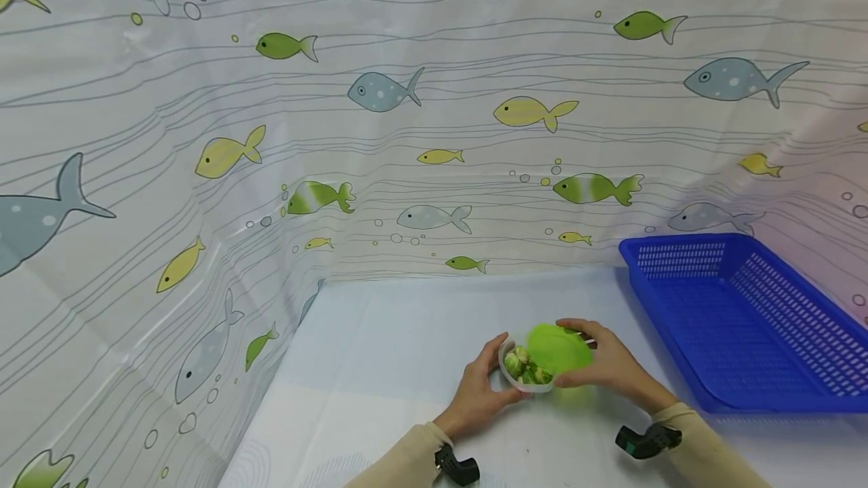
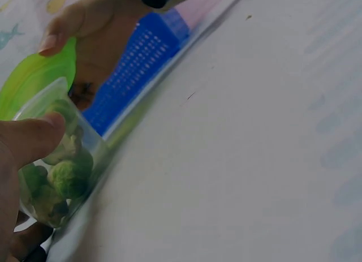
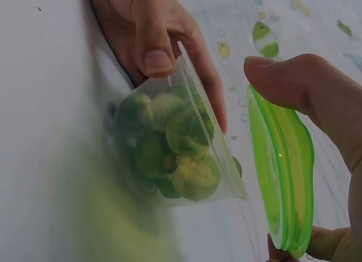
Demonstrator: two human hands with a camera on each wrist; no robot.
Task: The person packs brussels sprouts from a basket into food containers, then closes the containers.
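My left hand (image 1: 479,391) grips a clear plastic tub (image 3: 136,183) by its side, thumb near and fingers behind. Inside the tub lie several Brussels sprouts (image 3: 155,154), some green and some pale yellow at the cut end. A bright green lid (image 1: 559,349) is held by its edges between the thumb and fingers of my right hand (image 1: 613,367). In the right wrist view the lid stands on edge beside the tub's open mouth, with a gap between them. From the head it overlaps the tub's right rim.
To the right stands a large blue plastic basket (image 1: 708,345) with perforated walls. A white cover (image 1: 380,337) lies over the table, and a fish-patterned sheet (image 1: 380,149) hangs behind and along the sides. Dark wrist devices (image 1: 647,441) sit on both forearms.
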